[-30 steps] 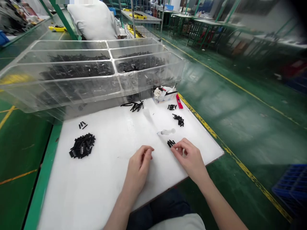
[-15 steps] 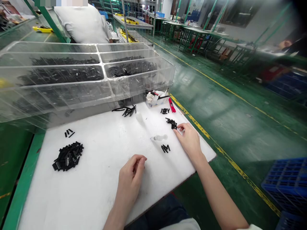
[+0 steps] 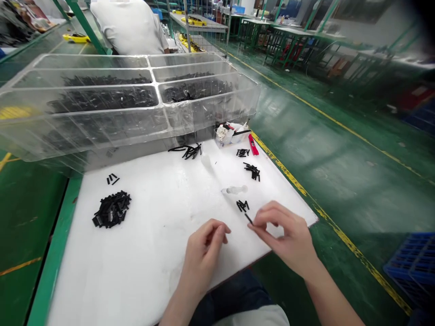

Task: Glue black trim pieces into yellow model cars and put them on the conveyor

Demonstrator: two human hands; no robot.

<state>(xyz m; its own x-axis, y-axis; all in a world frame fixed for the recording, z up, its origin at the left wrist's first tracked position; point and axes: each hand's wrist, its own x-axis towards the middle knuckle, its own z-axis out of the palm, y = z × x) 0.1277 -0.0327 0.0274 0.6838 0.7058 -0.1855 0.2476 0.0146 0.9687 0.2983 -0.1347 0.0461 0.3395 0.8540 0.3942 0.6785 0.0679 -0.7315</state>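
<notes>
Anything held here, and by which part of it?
The right hand's grip pinches a short black strip by its near end. Whether the left hand holds anything cannot be told.

Bins (image 3: 132, 126) stand at the far edge of the counter (image 3: 146, 262), cords (image 3: 193, 151) before them. Near the left edge lies a strip pile (image 3: 113, 209), loose strips (image 3: 112, 179) behind it. A box (image 3: 227, 141) sits by the far right corner, a tool (image 3: 253, 145) just right; three more piles (image 3: 252, 171) lie near the right edge.
</notes>
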